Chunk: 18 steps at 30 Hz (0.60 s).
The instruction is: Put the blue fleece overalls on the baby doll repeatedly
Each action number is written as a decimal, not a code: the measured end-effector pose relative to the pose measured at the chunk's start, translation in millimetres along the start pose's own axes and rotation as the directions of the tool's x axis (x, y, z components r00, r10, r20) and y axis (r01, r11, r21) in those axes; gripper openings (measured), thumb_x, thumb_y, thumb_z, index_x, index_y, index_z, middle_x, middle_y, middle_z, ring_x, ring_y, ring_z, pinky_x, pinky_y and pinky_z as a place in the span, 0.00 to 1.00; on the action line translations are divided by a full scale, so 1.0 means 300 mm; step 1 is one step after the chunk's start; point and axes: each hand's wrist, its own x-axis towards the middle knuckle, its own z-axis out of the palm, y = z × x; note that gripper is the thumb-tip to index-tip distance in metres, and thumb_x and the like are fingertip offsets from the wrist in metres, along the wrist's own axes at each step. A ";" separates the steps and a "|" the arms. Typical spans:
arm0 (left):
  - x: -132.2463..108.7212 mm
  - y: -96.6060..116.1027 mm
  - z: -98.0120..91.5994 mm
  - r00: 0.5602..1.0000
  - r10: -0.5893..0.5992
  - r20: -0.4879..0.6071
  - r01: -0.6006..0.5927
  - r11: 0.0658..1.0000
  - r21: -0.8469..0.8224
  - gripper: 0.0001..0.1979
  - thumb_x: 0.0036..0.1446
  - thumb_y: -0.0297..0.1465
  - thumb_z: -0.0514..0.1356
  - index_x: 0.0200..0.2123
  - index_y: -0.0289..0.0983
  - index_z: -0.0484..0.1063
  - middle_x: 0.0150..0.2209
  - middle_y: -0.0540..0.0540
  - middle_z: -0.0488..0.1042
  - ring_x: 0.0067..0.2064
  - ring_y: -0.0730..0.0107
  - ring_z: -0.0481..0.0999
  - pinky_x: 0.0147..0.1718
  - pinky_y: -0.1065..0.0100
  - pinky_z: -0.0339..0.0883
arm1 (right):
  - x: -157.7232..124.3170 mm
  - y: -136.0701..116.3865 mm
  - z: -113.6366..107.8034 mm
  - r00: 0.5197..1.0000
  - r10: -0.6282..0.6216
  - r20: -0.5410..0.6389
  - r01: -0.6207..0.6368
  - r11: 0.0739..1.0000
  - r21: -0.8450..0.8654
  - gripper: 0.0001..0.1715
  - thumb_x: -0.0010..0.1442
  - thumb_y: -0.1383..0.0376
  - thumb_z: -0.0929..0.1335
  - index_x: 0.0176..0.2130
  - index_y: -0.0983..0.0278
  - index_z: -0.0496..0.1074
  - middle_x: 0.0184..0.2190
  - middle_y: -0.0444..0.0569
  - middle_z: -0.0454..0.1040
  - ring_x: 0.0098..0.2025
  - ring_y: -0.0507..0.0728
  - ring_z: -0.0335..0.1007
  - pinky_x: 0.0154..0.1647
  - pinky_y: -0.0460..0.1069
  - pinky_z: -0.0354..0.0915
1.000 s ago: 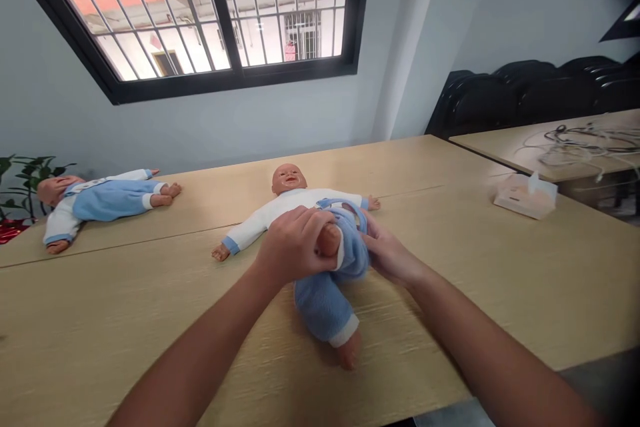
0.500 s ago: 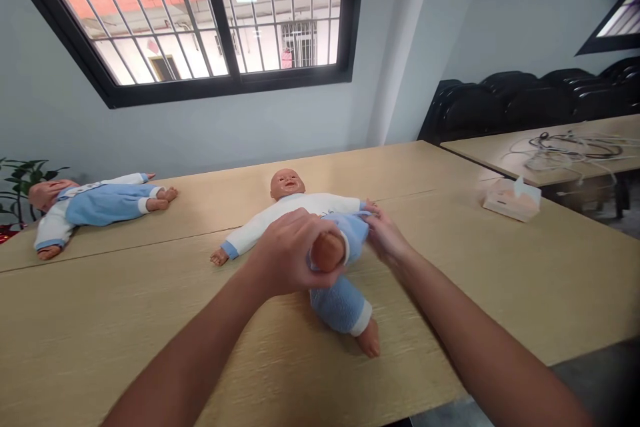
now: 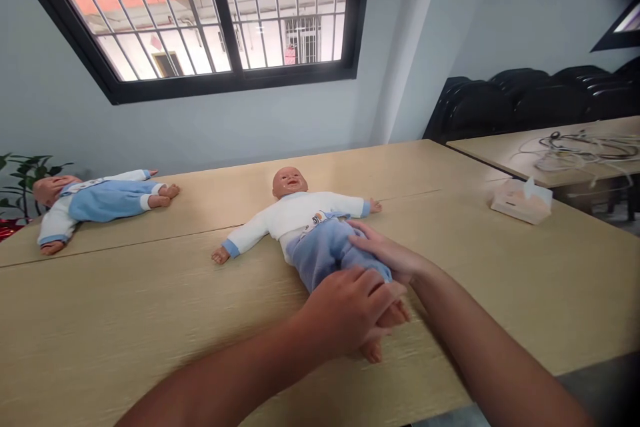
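Standing beyond the left end of the desk, a leafy plant shows above a shiny red patch. Just right of it, a second doll lies on its back, in blue and white clothes with small marks across the chest too tiny to read. Above, a dark-framed window gives onto bars and a brick wall.

At the middle of the desk the nearer doll lies face up, head toward the window and arms spread, in a white top and blue trousers; a small printed motif sits at the waist, any lettering illegible. The left hand curls its fingers over the lower legs by the feet; blur and the hand itself hide the grip's underside, so I cannot tell how tightly it closes. The right hand rests along the trousers on that side, its grip open with fingers extended.

Well apart to the right, a pale tissue box has a white tissue poking from its top; a small dark mark on its side cannot be read. Beyond lie tangled cables on another desk, before black chairs.
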 end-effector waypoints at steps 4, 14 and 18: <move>0.000 -0.016 0.017 0.997 0.067 0.032 -0.066 0.998 -0.015 0.22 0.62 0.44 0.66 0.53 0.37 0.71 0.51 0.40 0.74 0.49 0.56 0.75 0.50 0.56 0.72 | 0.004 0.002 -0.016 0.998 -0.066 -0.019 0.061 0.983 -0.172 0.41 0.56 0.58 0.78 0.65 0.54 0.66 0.63 0.51 0.73 0.65 0.67 0.69 0.67 0.64 0.66; -0.041 -0.316 -0.140 0.785 -0.607 -0.121 0.604 0.794 -0.065 0.18 0.68 0.46 0.55 0.43 0.37 0.73 0.42 0.40 0.79 0.43 0.53 0.78 0.41 0.57 0.70 | 0.046 0.029 -0.101 0.968 -0.172 0.182 0.232 0.889 -0.396 0.47 0.55 0.62 0.77 0.69 0.58 0.63 0.68 0.54 0.67 0.68 0.68 0.64 0.72 0.68 0.56; -0.085 -0.344 -0.205 0.841 -0.508 0.188 0.533 0.838 -0.120 0.25 0.61 0.55 0.59 0.41 0.38 0.73 0.38 0.43 0.81 0.35 0.58 0.78 0.30 0.65 0.66 | 0.056 0.036 -0.119 0.951 -0.225 0.212 0.300 0.839 -0.455 0.48 0.55 0.58 0.78 0.69 0.56 0.63 0.70 0.53 0.65 0.70 0.69 0.61 0.73 0.69 0.53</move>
